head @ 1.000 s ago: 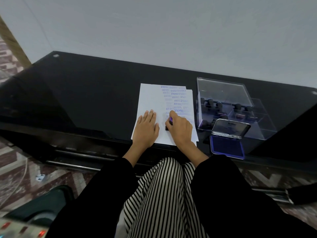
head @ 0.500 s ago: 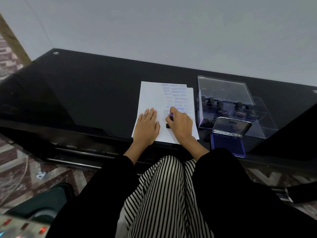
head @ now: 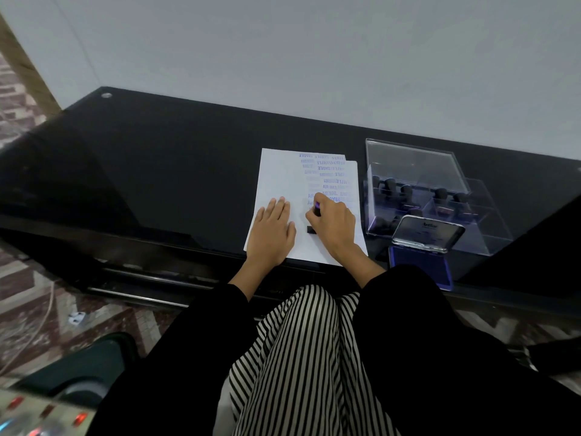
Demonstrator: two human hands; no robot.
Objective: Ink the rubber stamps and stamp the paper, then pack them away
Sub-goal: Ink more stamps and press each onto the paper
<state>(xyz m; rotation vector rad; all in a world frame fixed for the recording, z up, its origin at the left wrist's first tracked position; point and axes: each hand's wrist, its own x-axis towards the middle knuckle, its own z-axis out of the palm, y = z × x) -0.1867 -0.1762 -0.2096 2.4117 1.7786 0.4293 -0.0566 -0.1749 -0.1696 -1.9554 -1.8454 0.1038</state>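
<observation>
1. The left hand [head: 272, 234] lies flat, fingers straight, on the paper [head: 276, 174].
2. The right hand [head: 334, 229], just beside it, grips a rubber stamp [head: 312, 229] standing on the paper.
3. The open ink pad [head: 419, 272] lies to its right.

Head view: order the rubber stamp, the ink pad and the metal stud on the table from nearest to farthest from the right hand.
1. Rubber stamp, gripped in the right hand.
2. Ink pad, open, to that hand's right.
3. Metal stud, far-left corner of the table.
</observation>
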